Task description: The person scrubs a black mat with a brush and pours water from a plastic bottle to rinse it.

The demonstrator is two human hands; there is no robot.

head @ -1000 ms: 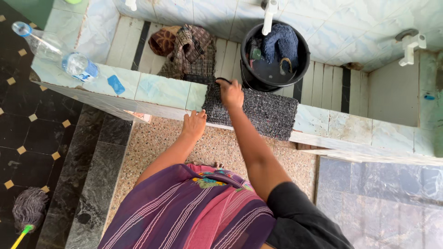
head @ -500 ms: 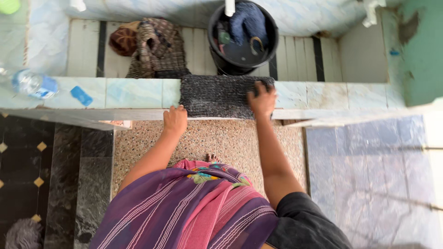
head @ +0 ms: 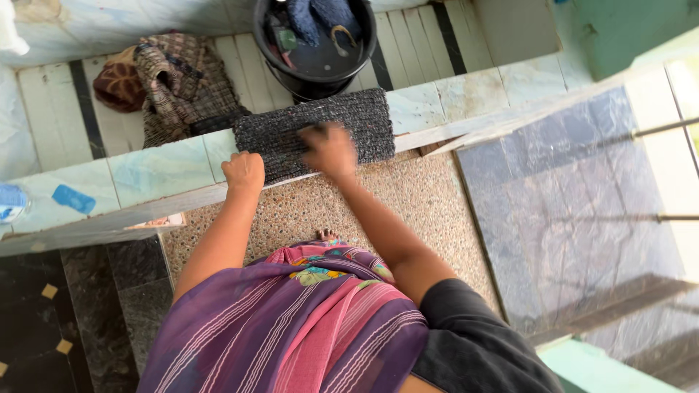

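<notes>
**Scrubbing a dark mat on the tiled ledge**

Dark grey woven mat lies flat across the pale blue tiled ledge, its near edge hanging slightly over the ledge front. Left hand sits at the mat's near left corner, fingers curled closed and pressing on or pinching that edge (can't tell which). Right hand is on top of the mat near the middle, motion-blurred; fingers look bent down onto the fabric, but whether they grip anything I cannot tell.

Behind the ledge: black bucket with blue cloth and dark water just past the mat's far edge, and a heap of brown checked cloths on the white slatted floor to the left. A small blue bar lies on the ledge well to the left, apart from the mat.

To do the rubbing well, judging from this: keep the left corner pinned hard so the mat doesn't slide off the ledge, run the right palm in strokes along the weave, and stay clear of the bucket rim (it's close).
</notes>
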